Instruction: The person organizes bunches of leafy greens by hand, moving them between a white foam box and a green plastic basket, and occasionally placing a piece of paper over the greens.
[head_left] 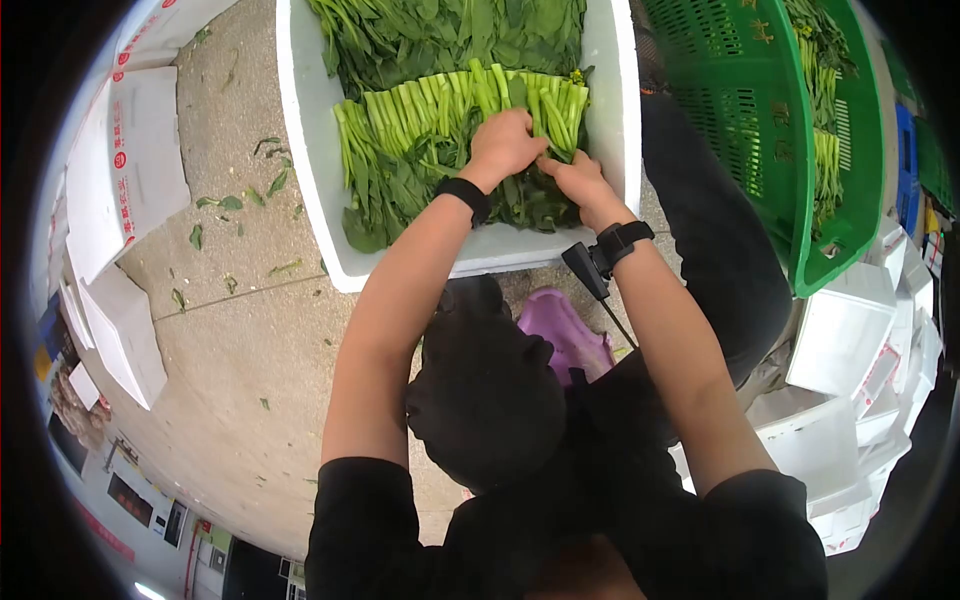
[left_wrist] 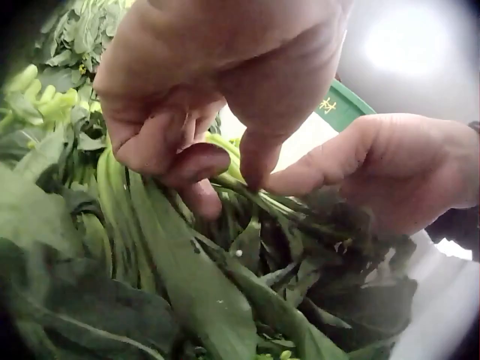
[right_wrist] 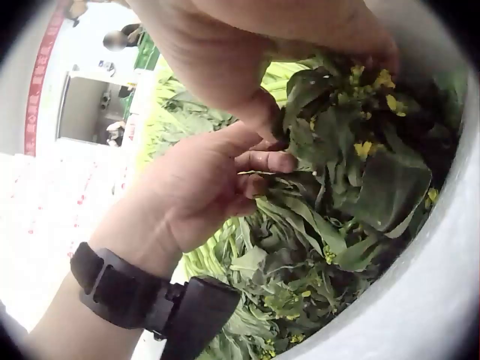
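A white foam box (head_left: 304, 130) holds rows of choy sum (head_left: 415, 110), its pale cut stems side by side above dark leaves. Near the box's right side, my left hand (head_left: 505, 145) curls its fingers round some stems. In the left wrist view this hand (left_wrist: 217, 82) comes from above, thumb and fingertips among the stems. My right hand (head_left: 585, 188) is just beside it, thumb close to the left thumb. It grips leaves with small yellow flowers (right_wrist: 364, 148) in the right wrist view, where the right hand (right_wrist: 247, 45) partly hides its own fingers.
To the right, a green plastic crate (head_left: 800, 150) holds more greens. White foam boxes (head_left: 840, 320) are piled at the lower right, others stand at left. Leaf scraps (head_left: 230, 203) litter the concrete floor. A purple plastic item (head_left: 565, 330) lies by the legs.
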